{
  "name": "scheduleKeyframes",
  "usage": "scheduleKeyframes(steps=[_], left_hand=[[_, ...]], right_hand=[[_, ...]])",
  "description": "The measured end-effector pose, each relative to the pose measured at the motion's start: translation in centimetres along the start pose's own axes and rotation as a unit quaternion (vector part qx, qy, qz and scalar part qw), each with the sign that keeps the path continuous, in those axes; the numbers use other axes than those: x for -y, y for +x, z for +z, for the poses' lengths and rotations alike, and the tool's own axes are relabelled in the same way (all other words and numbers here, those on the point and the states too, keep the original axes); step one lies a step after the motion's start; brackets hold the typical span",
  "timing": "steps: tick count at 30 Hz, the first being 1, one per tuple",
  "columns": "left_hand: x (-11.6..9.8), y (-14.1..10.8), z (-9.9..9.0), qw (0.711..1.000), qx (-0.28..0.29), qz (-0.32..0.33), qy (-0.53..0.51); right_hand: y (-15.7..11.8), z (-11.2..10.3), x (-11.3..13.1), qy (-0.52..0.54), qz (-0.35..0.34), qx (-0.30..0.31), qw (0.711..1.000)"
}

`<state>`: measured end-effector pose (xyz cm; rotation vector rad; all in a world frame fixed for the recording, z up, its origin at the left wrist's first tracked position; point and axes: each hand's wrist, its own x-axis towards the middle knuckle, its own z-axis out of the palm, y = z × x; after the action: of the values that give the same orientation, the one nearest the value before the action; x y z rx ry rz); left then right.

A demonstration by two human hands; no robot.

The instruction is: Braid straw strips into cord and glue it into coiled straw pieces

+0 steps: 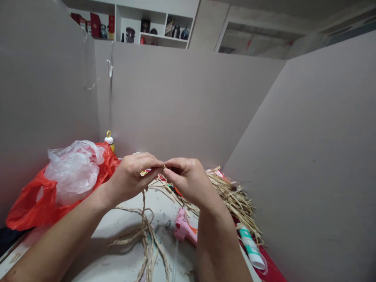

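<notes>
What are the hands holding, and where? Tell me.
Left hand and right hand pinch a tiny piece in fingertips; whether it's the braided cord, and which part, is unclear.

Below the pinched fingers (175, 177), the braided cord (144, 231) looks like rough, matt plant fibre. Right of them lies dry, coarse straw (235, 196). The glue gun (182, 225) beneath is smooth pink plastic. Left of them, thin, crinkled plastic bags (73, 172), white and red, look slightly shiny.

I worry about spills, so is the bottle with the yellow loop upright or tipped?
Upright: the bottle has its white lid and yellow loop on top; the red bag hides its lower part.
</notes>
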<state>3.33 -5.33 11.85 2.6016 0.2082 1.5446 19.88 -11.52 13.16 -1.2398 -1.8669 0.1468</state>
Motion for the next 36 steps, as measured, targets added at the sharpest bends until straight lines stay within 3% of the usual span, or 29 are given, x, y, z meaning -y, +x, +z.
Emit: scheduleKeyframes(steps=[15,20,26,32,36], left_hand=[[0.5,-0.1,-0.7,0.997,0.069,0.01,0.039],[0.3,0.0,-0.9,0.997,0.074,-0.018,0.001],[0.5,0.2,-1.1,0.99,0.073,-0.088,-0.084],[1.0,0.1,-0.9,0.99,0.108,-0.077,-0.054],[0.9,-0.1,-0.6,0.991,0.11,-0.059,-0.042]], right_hand=[[-0.3,-0.3,-0.4,-0.04,0.002,0.054,0.998],[-0.1,-0.4,-0.8,0.02,0.002,0.093,0.995],[0.1,-0.7,-1.2,0.132,0.056,0.164,0.976],[-0.1,-0.8,-0.9,0.006,0.02,0.066,0.998],[0.2,-0.1,-0.5,0.001,0.012,0.09,0.996]])
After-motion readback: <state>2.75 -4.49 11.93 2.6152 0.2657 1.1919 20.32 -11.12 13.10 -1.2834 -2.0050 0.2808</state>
